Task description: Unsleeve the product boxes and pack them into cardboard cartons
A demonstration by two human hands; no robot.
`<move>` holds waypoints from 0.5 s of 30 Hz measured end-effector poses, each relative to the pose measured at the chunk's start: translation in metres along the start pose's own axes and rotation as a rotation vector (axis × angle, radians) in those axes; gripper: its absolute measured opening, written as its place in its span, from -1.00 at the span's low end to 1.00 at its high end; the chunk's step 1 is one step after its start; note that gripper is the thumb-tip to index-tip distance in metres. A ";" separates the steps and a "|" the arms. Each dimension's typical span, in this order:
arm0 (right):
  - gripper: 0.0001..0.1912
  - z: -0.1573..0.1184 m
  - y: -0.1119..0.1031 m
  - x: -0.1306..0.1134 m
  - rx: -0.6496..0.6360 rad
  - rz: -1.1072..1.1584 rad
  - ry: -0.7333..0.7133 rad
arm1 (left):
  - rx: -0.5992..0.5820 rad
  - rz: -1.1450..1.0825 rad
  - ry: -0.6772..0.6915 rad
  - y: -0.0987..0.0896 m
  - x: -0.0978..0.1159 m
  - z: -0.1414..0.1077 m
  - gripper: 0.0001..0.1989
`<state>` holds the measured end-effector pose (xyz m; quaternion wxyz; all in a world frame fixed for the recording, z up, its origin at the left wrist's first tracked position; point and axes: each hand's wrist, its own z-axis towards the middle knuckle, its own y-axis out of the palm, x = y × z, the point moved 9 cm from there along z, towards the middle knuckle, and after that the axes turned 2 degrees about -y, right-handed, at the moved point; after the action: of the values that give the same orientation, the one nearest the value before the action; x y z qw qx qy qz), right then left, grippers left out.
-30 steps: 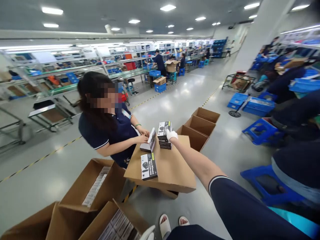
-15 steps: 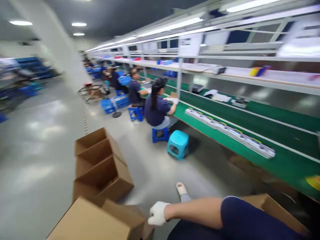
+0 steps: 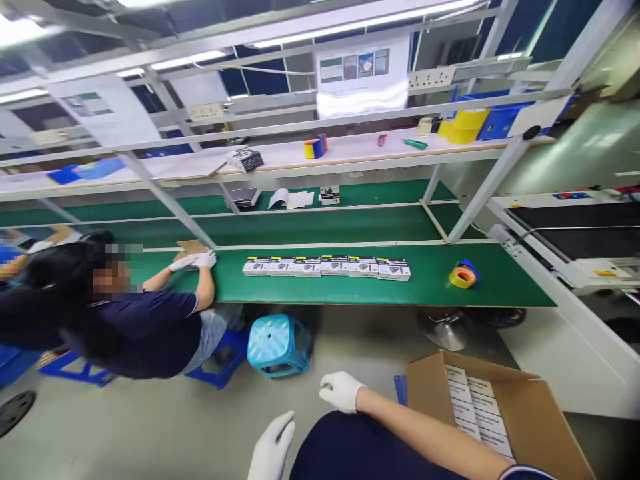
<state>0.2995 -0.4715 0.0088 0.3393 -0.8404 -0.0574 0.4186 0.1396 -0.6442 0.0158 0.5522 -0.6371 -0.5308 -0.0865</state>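
My left hand (image 3: pixel 273 448), in a white glove, is at the bottom centre with its fingers stretched out and the thumb apart; nothing is in it. To its right, my right hand (image 3: pixel 343 392), also gloved, hangs over the floor with loosely bent fingers, a gap at the thumb and no object in view there. Nearest to the right hand stands an open cardboard carton (image 3: pixel 425 390), with small white printed boxes (image 3: pixel 477 407) stacked inside. A row of several small white-and-black boxes (image 3: pixel 327 265) lies on the green workbench (image 3: pixel 300 290) ahead.
A turquoise stool (image 3: pixel 273 343) stands before the bench. At left a seated co-worker (image 3: pixel 150 320) has gloved hands on the bench. A yellow tape roll (image 3: pixel 463 276) lies toward its right end. A conveyor (image 3: pixel 575 230) stands at right, and a shelf (image 3: pixel 350 150) runs above.
My view has swung right to face the bench. The empty cartons on the left are out of view; my left hand and the carton of boxes now show.
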 end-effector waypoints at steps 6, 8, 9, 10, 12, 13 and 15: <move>-0.64 0.014 -0.064 0.063 0.170 0.152 0.149 | -0.440 0.247 0.279 0.039 0.099 0.128 -0.52; -0.65 0.015 -0.083 0.095 0.229 0.187 0.245 | -0.516 0.320 0.321 0.046 0.114 0.166 -0.53; -0.65 0.018 -0.092 0.110 0.256 0.203 0.293 | -0.545 0.358 0.352 0.048 0.122 0.185 -0.53; -0.66 0.022 -0.101 0.124 0.282 0.220 0.339 | -0.569 0.399 0.391 0.050 0.130 0.206 -0.53; -0.65 0.032 -0.120 0.147 0.333 0.257 0.429 | -0.591 0.475 0.480 0.051 0.152 0.252 -0.53; -0.64 0.038 -0.131 0.157 0.358 0.276 0.473 | -0.592 0.506 0.519 0.050 0.165 0.277 -0.54; -0.63 0.048 -0.153 0.169 0.399 0.311 0.553 | -0.576 0.546 0.569 0.050 0.196 0.330 -0.54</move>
<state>0.4014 -0.2656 -0.0296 0.4314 -0.8378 0.2476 0.2252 0.1034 -0.2596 -0.0017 0.4790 -0.8312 -0.1268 -0.2523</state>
